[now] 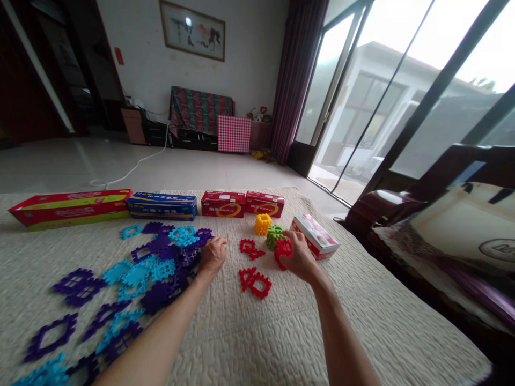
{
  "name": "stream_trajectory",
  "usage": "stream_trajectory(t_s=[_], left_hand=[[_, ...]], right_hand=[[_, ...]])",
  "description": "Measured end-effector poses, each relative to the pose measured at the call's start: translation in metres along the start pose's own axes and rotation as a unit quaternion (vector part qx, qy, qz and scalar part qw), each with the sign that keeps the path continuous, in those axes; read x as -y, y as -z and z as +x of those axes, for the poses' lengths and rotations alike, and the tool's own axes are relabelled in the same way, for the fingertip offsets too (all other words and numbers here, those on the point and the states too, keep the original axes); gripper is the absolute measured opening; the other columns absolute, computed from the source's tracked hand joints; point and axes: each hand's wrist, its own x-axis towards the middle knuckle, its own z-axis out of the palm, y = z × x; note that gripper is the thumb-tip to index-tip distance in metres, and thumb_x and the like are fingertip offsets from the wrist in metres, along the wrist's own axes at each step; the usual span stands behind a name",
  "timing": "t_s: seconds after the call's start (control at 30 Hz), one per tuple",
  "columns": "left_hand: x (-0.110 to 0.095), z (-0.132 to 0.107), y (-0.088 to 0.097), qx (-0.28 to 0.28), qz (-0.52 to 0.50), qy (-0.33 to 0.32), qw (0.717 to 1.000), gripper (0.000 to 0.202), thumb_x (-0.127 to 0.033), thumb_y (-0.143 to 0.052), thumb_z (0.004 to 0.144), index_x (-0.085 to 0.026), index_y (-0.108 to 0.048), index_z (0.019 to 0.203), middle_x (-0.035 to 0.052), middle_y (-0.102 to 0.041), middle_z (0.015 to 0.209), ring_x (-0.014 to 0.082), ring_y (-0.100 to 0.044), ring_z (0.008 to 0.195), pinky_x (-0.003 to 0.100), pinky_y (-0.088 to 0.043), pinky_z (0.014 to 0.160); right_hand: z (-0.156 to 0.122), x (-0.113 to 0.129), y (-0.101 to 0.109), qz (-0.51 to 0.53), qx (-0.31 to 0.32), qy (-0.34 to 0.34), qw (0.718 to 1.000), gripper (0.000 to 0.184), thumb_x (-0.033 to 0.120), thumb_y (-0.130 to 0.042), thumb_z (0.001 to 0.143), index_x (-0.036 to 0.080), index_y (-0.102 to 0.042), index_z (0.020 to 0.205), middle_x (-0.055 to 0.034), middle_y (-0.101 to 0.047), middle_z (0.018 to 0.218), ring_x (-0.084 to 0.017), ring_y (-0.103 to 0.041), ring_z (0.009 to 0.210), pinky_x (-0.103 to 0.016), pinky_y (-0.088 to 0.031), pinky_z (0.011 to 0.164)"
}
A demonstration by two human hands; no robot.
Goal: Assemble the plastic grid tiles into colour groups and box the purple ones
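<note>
My right hand [301,256] is closed around a red toothed building block [284,253], which looks built up like a small cube. Right behind it stands a green toothed cube [275,236], and a yellow one [263,224] is farther back. My left hand [214,254] rests on the cloth with its fingers curled, beside the pile of purple pieces [159,246]; nothing shows in it. Between my hands lie loose red pieces [260,286], some toothed frames, and another red group [250,249]. Light blue toothed pieces [139,272] are mixed among the purple ones.
Along the back edge of the quilted cloth [257,338] stand a long red-green box [76,208], a blue box [161,207] and two red boxes [223,205]. A white-red box [315,236] is just right of my right hand. A dark chair [374,209] stands at right.
</note>
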Motion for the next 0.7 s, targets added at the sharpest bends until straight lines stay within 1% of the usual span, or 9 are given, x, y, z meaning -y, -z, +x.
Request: stream_trajectory(t_s=[0.07, 0.13, 0.3, 0.37, 0.43, 0.5, 0.6, 0.67, 0.7], left_hand=[[0.000, 0.000, -0.001, -0.006, -0.001, -0.006, 1.000, 0.033, -0.004, -0.039, 0.071, -0.019, -0.067, 0.078, 0.0047, -0.070, 0.086, 0.0181, -0.063, 0.085, 0.029, -0.047, 0.083], [0.001, 0.000, -0.001, -0.009, -0.001, -0.009, 1.000, 0.033, -0.003, -0.039, 0.070, -0.019, -0.067, 0.077, 0.0051, -0.070, 0.086, 0.0186, -0.062, 0.084, 0.030, -0.047, 0.082], [0.001, 0.000, -0.002, -0.014, 0.009, -0.013, 1.000, 0.031, -0.004, -0.040, 0.071, -0.019, -0.067, 0.076, 0.0047, -0.070, 0.084, 0.0186, -0.062, 0.082, 0.029, -0.047, 0.080], [0.002, -0.001, -0.002, -0.014, 0.012, -0.015, 1.000, 0.031, -0.004, -0.040, 0.071, -0.019, -0.067, 0.076, 0.0044, -0.070, 0.084, 0.0184, -0.062, 0.082, 0.029, -0.047, 0.080], [0.002, -0.001, -0.002, -0.013, 0.011, -0.013, 1.000, 0.031, -0.003, -0.040, 0.071, -0.019, -0.067, 0.077, 0.0044, -0.070, 0.085, 0.0184, -0.062, 0.082, 0.029, -0.046, 0.080], [0.002, -0.001, -0.002, -0.010, 0.008, -0.009, 1.000, 0.032, -0.003, -0.040, 0.071, -0.019, -0.067, 0.077, 0.0045, -0.070, 0.085, 0.0185, -0.062, 0.083, 0.029, -0.046, 0.081], [0.001, -0.001, -0.001, -0.005, 0.006, -0.007, 1.000, 0.032, -0.003, -0.040, 0.070, -0.018, -0.067, 0.077, 0.0051, -0.070, 0.086, 0.0188, -0.062, 0.084, 0.029, -0.046, 0.082], [0.001, -0.001, -0.001, -0.003, 0.004, -0.006, 1.000, 0.033, -0.002, -0.040, 0.070, -0.018, -0.068, 0.078, 0.0052, -0.070, 0.087, 0.0187, -0.062, 0.085, 0.029, -0.046, 0.082], [0.000, -0.001, 0.000, -0.002, 0.002, -0.005, 1.000, 0.034, -0.002, -0.040, 0.070, -0.018, -0.068, 0.078, 0.0053, -0.070, 0.087, 0.0185, -0.062, 0.085, 0.029, -0.046, 0.082]], right_hand=[[0.000, -0.014, 0.003, 0.004, 0.011, -0.006, 1.000, 0.057, 0.012, -0.056, 0.065, 0.022, -0.049, 0.121, -0.0102, -0.047, 0.121, -0.024, -0.049, 0.115, -0.038, -0.044, 0.096], [0.000, -0.021, 0.000, 0.006, 0.022, -0.013, 1.000, 0.058, 0.010, -0.055, 0.065, 0.021, -0.049, 0.121, -0.0105, -0.046, 0.123, -0.024, -0.049, 0.117, -0.037, -0.044, 0.097], [0.002, -0.021, -0.008, 0.003, 0.033, -0.014, 0.999, 0.057, 0.012, -0.057, 0.066, 0.015, -0.050, 0.123, -0.0152, -0.048, 0.122, -0.027, -0.051, 0.114, -0.041, -0.045, 0.096], [0.002, -0.020, -0.007, -0.002, 0.026, -0.015, 1.000, 0.056, 0.015, -0.060, 0.067, 0.014, -0.052, 0.122, -0.0161, -0.049, 0.121, -0.028, -0.051, 0.114, -0.042, -0.045, 0.095], [0.003, -0.019, -0.003, -0.007, 0.011, -0.018, 1.000, 0.055, 0.018, -0.062, 0.067, 0.016, -0.053, 0.121, -0.0151, -0.049, 0.121, -0.029, -0.051, 0.114, -0.043, -0.045, 0.094], [0.004, -0.014, 0.001, -0.001, -0.013, -0.011, 1.000, 0.051, 0.019, -0.062, 0.068, 0.018, -0.054, 0.118, -0.0132, -0.051, 0.119, -0.027, -0.053, 0.112, -0.041, -0.046, 0.093], [0.004, 0.003, -0.003, 0.031, -0.034, 0.032, 0.998, 0.032, 0.017, -0.055, 0.074, 0.019, -0.059, 0.106, -0.0088, -0.058, 0.106, -0.021, -0.058, 0.097, -0.035, -0.048, 0.086], [0.003, 0.017, -0.015, 0.058, -0.012, 0.071, 0.996, 0.023, 0.014, -0.049, 0.078, 0.019, -0.061, 0.097, -0.0060, -0.062, 0.095, -0.017, -0.060, 0.087, -0.030, -0.048, 0.081], [0.001, 0.024, -0.024, 0.072, 0.010, 0.090, 0.993, 0.024, 0.013, -0.047, 0.079, 0.019, -0.061, 0.098, -0.0060, -0.063, 0.096, -0.017, -0.060, 0.087, -0.029, -0.048, 0.080]])
